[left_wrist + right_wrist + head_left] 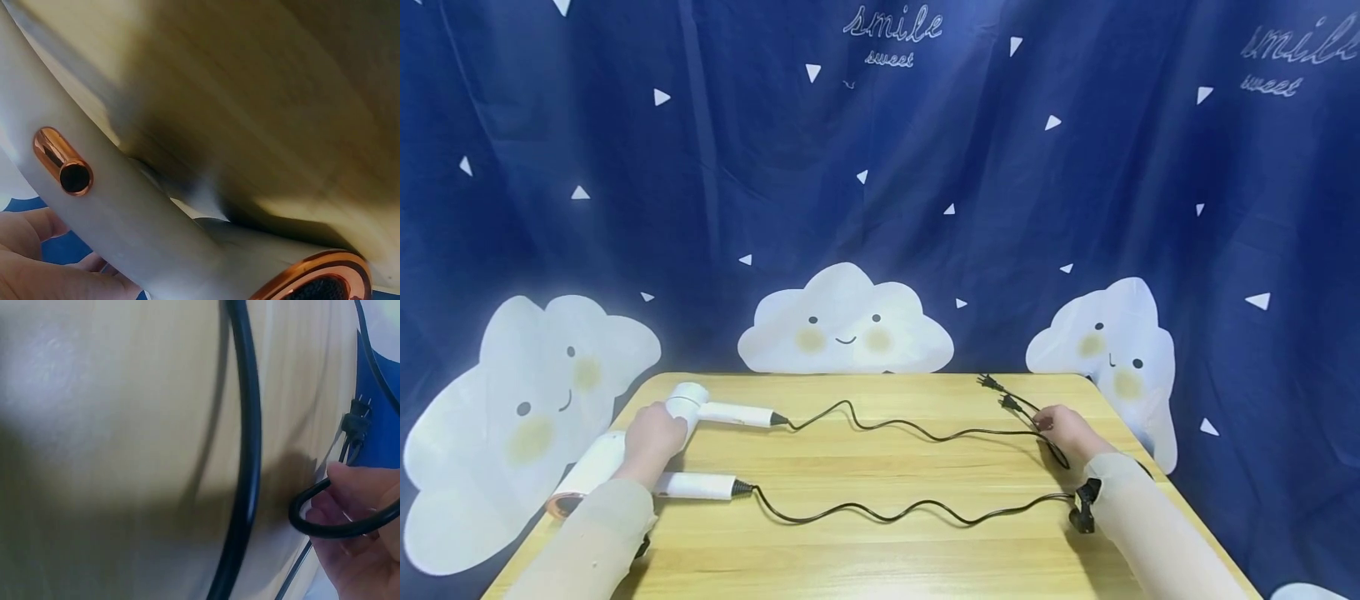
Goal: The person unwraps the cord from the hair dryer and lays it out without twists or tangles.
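Observation:
Two white hair dryers lie at the left of the table in the head view. My left hand (653,437) grips the barrel of the far hair dryer (741,414), covering part of it. Nearer me, the other hair dryer (597,467) is partly behind my left sleeve. Its copper-coloured switch (62,161) shows close up in the left wrist view. My right hand (1071,431) pinches the black power cords (337,532) between thumb and fingers. Two black plugs (1010,402) stick out beyond these fingertips towards the far edge, and a cord loop hangs below.
Both cords run wavily across the wooden table (895,475) from left to right. The near cord (887,521) passes towards my right wrist, where a black camera (1084,504) is strapped. Behind the table hangs a blue curtain (820,208) with clouds.

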`<state>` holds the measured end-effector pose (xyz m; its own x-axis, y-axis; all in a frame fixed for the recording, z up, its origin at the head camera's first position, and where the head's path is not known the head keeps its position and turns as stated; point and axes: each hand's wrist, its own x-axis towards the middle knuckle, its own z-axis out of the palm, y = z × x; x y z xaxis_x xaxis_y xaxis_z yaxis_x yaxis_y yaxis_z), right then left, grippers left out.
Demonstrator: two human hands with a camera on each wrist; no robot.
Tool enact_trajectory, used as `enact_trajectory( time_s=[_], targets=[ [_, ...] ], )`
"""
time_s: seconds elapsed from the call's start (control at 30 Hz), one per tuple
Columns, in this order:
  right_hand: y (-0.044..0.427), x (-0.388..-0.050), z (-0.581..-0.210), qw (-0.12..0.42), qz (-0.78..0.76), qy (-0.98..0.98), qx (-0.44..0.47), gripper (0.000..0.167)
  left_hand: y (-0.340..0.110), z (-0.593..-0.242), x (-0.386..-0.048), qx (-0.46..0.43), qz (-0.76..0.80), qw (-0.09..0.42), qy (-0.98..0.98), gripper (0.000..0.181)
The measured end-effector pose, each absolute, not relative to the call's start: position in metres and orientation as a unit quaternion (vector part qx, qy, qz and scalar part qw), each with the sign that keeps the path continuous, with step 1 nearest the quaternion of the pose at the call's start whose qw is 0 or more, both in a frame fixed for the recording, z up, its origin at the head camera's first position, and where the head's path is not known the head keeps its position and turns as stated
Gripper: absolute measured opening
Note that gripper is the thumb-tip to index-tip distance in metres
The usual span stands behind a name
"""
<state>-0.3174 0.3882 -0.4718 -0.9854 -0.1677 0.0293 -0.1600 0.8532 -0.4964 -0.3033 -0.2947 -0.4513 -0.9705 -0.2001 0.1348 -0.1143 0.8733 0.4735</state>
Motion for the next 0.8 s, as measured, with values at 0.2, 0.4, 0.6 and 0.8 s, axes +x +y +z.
enact_trajectory(
  time_s=[0.2,0.4,0.6,0.8],
  targets=[
    [0.392,-0.315,-0.477,0.030,-0.279,0.959,-0.043,0.024,-0.295,-0.454,-0.305,0.081,-0.233,0.089,-0.965,0.040],
    [0.394,-0.313,-0.477,0.029,-0.264,0.963,-0.048,0.022,-0.295,-0.454,-0.307,0.079,-0.230,0.090,-0.966,0.042],
    [0.398,-0.310,-0.474,0.003,-0.231,0.970,-0.077,0.020,-0.295,-0.455,-0.308,0.079,-0.229,0.087,-0.966,0.044],
    [0.408,-0.311,-0.477,-0.036,-0.198,0.973,-0.116,0.012,-0.297,-0.458,-0.309,0.079,-0.231,0.093,-0.965,0.042]
  ],
)
